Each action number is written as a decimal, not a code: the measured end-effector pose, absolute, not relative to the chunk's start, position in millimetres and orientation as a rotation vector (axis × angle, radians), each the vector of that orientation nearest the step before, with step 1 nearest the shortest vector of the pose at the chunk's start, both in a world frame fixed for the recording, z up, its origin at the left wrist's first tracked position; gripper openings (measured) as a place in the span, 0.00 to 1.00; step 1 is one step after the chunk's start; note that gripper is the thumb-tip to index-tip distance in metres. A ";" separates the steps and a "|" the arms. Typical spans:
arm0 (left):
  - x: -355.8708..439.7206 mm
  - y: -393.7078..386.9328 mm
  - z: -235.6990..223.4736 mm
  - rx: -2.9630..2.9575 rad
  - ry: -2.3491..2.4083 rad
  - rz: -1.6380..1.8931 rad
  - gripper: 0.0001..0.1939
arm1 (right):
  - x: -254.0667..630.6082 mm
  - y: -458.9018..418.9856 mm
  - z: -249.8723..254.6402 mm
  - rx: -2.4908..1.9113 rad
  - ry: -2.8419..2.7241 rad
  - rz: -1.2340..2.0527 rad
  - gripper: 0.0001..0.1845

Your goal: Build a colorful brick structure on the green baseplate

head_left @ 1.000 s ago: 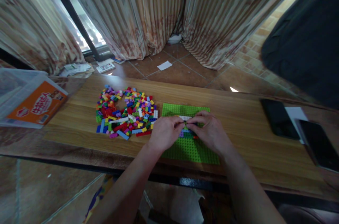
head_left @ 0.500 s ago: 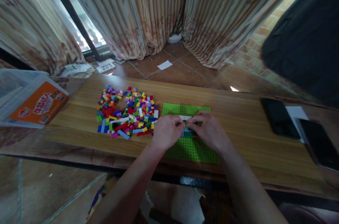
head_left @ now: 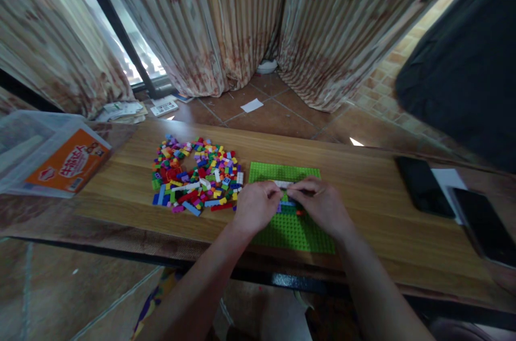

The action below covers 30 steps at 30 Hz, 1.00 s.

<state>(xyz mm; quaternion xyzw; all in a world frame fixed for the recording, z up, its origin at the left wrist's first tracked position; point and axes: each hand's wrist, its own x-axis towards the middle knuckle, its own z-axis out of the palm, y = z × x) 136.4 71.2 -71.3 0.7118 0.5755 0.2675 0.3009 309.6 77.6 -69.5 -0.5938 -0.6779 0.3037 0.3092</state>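
A green studded baseplate (head_left: 290,231) lies on the wooden table (head_left: 363,206) in front of me. A small build of white, blue, green and red bricks (head_left: 287,205) stands near its middle. My left hand (head_left: 256,205) and my right hand (head_left: 320,205) meet over that build, fingers curled and pinched together at a white brick (head_left: 282,184) on top. What exactly each finger grips is hidden. A heap of loose coloured bricks (head_left: 195,174) lies just left of the plate.
A clear plastic box with an orange label (head_left: 66,163) sits at the table's left end. Two dark phones (head_left: 423,185) (head_left: 481,225) and a white paper lie at the right. Curtains, a tiled floor and a dark garment (head_left: 463,56) are behind.
The view has shifted slightly, so everything sits a little lower and to the right. Both hands stay pinched together over the build on the plate.
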 end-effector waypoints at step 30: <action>8.0 95.6 -52.2 1.882 1.507 0.676 0.10 | 308.6 76.7 -70.3 -1.738 -1.729 0.477 0.15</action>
